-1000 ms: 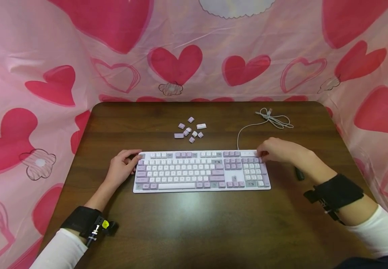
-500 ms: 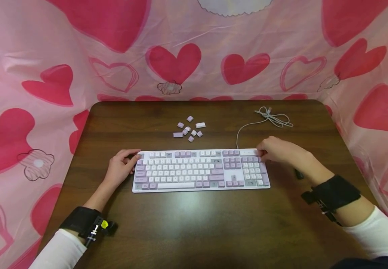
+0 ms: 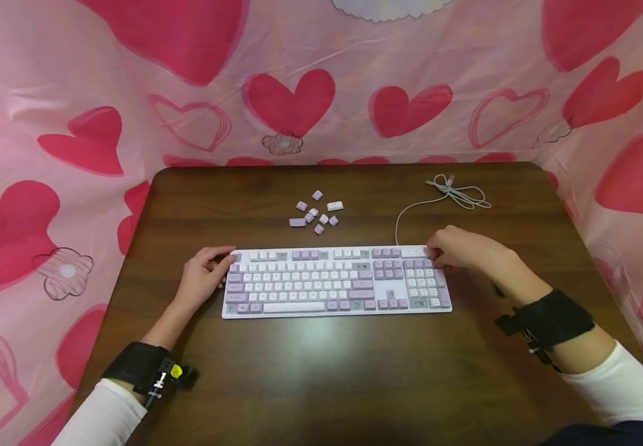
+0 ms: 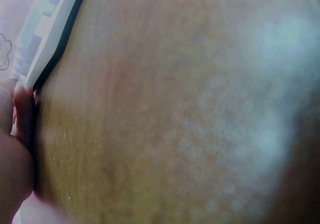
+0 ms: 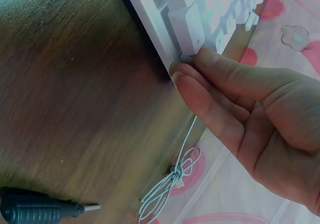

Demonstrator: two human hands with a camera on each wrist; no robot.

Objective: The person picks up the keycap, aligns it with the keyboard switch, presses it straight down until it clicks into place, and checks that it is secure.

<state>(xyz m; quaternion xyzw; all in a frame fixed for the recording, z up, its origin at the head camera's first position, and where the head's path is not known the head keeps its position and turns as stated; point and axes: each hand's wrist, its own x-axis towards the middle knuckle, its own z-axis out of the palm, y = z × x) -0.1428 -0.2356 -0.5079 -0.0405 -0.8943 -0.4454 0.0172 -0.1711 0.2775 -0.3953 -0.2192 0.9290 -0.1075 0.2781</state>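
The keyboard [image 3: 293, 286] lies mid-frame on the table [image 3: 321, 378], between my left hand [image 3: 201, 275], gripping its upper-left corner, and my right hand [image 3: 461, 246], pinching its upper-right corner.

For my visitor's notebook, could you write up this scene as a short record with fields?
Keyboard: white and lilac, lying flat on the table
Left hand: holds the keyboard's far left corner
Right hand: holds its far right corner
Loose keycaps: clustered beyond the keyboard
Cable: pale, bundled
Tool: dark handle, metal shaft
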